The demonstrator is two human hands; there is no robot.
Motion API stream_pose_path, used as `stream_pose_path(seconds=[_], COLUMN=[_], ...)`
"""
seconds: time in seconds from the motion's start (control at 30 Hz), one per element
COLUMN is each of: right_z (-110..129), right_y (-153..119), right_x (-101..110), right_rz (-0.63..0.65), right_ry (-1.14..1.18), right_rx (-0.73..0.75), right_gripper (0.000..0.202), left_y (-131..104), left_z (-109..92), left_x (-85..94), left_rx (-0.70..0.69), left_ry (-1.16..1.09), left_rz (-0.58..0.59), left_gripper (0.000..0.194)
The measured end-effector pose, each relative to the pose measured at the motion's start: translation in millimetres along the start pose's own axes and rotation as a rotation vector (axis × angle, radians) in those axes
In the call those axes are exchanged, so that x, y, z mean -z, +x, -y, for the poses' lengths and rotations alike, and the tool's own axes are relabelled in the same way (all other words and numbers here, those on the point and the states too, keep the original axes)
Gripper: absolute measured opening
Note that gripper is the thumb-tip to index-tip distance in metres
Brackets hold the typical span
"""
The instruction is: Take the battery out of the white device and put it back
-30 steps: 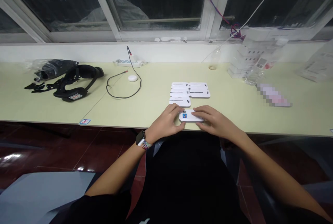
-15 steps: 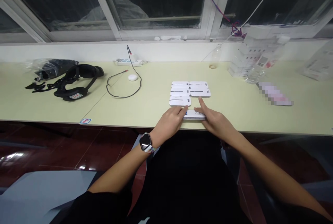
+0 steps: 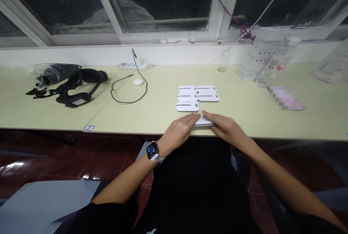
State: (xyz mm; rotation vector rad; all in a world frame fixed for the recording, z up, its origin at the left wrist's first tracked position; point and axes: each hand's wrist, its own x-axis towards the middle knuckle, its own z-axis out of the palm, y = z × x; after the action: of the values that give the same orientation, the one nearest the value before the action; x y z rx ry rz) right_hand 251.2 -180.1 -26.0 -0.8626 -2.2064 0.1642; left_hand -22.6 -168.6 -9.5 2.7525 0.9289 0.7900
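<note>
Near the table's front edge lies a flat white box (image 3: 203, 121) with small print on top, much of it hidden under my fingers. My left hand (image 3: 181, 129), a smartwatch (image 3: 152, 149) on its wrist, holds the left end with fingers laid together over the top. From the other side my right hand (image 3: 227, 127) holds the right end, its fingertips almost meeting the left ones. Just beyond, white rounded pieces (image 3: 187, 106) marked with a black line and a W-like letter lie in two columns, three on the left and two on the right.
A black headset (image 3: 81, 85) and a looped black cable (image 3: 129, 101) with a white oval piece (image 3: 138, 82) lie to the left. A power strip (image 3: 134, 66) sits by the wall. At right are stacked white boxes (image 3: 250, 67), a clear bottle (image 3: 265, 78) and a blurred-out flat item (image 3: 286, 98).
Both hands have closed in over the box's top, their fingertips drawing together. My right fingers, raised before, now lie lower. The watch screen has lit up.
</note>
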Motion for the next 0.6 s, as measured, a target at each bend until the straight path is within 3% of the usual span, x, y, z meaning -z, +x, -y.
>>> stream_pose_path(seconds=[0.13, 0.23, 0.33, 0.6], right_z=[1, 1, 0, 2], right_y=[0, -3, -4, -1], right_x=[7, 10, 11, 13], right_rz=[-0.106, -0.062, -0.029, -0.131], right_ry=[0.102, 0.182, 0.192, 0.244], right_rx=[-0.010, 0.062, 0.034, -0.141], right_gripper=[0.077, 0.061, 0.054, 0.033], left_y=[-2, -2, -3, 1], left_z=[5, 8, 11, 16], left_x=[3.3, 6.3, 9.6, 18.0], left_rx=[0.003, -0.014, -0.007, 0.189], left_ry=[-0.167, -0.230, -0.249, -0.552], left_rz=[-0.049, -0.054, 0.000, -0.115], left_gripper=[0.060, 0.062, 0.064, 0.026])
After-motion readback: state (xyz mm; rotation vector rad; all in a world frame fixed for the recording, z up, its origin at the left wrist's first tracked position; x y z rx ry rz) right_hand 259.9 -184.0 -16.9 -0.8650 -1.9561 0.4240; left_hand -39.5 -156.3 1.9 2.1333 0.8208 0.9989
